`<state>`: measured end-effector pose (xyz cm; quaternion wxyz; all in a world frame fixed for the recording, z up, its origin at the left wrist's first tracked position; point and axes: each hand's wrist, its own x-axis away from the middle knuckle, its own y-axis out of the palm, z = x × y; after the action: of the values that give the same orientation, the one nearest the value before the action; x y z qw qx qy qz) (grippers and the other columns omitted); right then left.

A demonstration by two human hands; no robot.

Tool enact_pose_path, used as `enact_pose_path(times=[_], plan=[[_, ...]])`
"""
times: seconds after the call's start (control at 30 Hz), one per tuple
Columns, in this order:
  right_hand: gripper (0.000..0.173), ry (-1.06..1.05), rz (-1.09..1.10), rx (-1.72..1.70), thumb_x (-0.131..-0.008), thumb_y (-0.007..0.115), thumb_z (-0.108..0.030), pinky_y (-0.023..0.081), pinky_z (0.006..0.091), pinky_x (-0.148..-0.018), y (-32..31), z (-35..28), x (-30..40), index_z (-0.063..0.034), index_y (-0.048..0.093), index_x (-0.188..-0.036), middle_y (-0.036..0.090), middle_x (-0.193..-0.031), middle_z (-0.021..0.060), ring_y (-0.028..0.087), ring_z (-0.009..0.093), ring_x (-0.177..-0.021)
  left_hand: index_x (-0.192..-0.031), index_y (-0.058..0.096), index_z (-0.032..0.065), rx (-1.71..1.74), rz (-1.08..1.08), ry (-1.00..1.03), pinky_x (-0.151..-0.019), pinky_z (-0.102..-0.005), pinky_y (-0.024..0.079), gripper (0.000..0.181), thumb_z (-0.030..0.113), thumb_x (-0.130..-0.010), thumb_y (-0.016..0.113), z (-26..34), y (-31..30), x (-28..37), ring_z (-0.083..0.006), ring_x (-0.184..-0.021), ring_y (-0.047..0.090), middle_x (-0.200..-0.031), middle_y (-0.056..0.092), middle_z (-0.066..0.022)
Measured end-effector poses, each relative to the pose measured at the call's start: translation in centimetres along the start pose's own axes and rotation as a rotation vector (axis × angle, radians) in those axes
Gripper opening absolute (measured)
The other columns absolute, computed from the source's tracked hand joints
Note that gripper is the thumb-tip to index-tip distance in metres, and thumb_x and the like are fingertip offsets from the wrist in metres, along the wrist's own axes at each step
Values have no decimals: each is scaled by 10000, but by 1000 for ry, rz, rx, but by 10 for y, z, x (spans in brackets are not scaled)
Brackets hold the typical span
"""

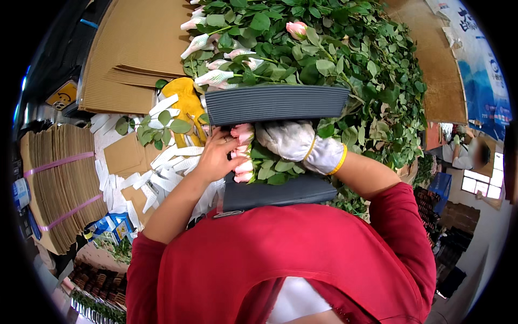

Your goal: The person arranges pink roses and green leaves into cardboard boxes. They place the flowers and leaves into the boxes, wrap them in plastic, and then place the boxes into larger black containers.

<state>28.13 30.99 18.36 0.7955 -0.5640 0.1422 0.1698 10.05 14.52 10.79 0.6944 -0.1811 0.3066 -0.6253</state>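
Note:
My bare left hand [219, 155] lies against the outer side of a row of pink rose heads [243, 156], its fingers spread along the petals. My right hand [289, 141], in a white knitted glove with a yellow cuff, rests over the leafy stems behind the heads; its fingertips are partly hidden, so its hold is unclear. The roses lie between two flaps of dark grey corrugated board, one upright flap [277, 104] beyond my hands and one lower flap [279, 191] at my body. More roses in white foam net sleeves [214, 77] lie past the upright flap.
A large heap of leafy rose stems [364, 60] fills the far side. Brown corrugated sheets [141, 44] are stacked at the far left, near a yellow glove [184, 105]. Loose white foam sleeves [166, 182] and a strapped cardboard bundle [60, 182] lie left. A co-worker [461, 154] is at the right.

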Motion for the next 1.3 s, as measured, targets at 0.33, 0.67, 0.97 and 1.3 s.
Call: enact_pose_path(times=[0.33, 0.67, 0.97, 1.3], plan=[[263, -73, -124, 97, -927, 482, -199, 509, 394, -839, 21, -7, 0, -46, 656, -1051, 658, -1018, 115, 630, 215, -912, -1134, 702, 232, -399, 175, -25, -1049, -539, 258, 464, 384, -702, 770, 24, 6, 9, -299, -1253, 406, -1324, 539, -54], [267, 93, -538, -148, -817, 555, -192, 535, 359, -609, 16, -21, -9, -58, 624, -1037, 633, -853, 84, 639, 222, -761, -1185, 682, 223, -74, -21, -174, -1047, -492, 266, 480, 401, -745, 758, 5, 1, 5, -306, -1274, 430, -1365, 547, -28], [237, 36, -1136, -718, -797, 652, -223, 568, 373, -706, -96, 11, -57, -130, 703, -1009, 722, -944, 78, 702, 264, -820, -1043, 747, 130, 127, 45, -410, -780, -347, 408, 301, 149, -747, 793, 39, -45, 41, -224, -797, 572, -850, 624, -78], [208, 211, -699, -836, -908, 584, -320, 540, 420, -581, -12, -41, -7, -124, 649, -882, 677, -774, 91, 671, 315, -678, -1097, 747, 291, -92, 41, -249, -918, -397, 306, 494, 335, -612, 833, 25, 1, 27, -226, -972, 427, -981, 480, -26]])
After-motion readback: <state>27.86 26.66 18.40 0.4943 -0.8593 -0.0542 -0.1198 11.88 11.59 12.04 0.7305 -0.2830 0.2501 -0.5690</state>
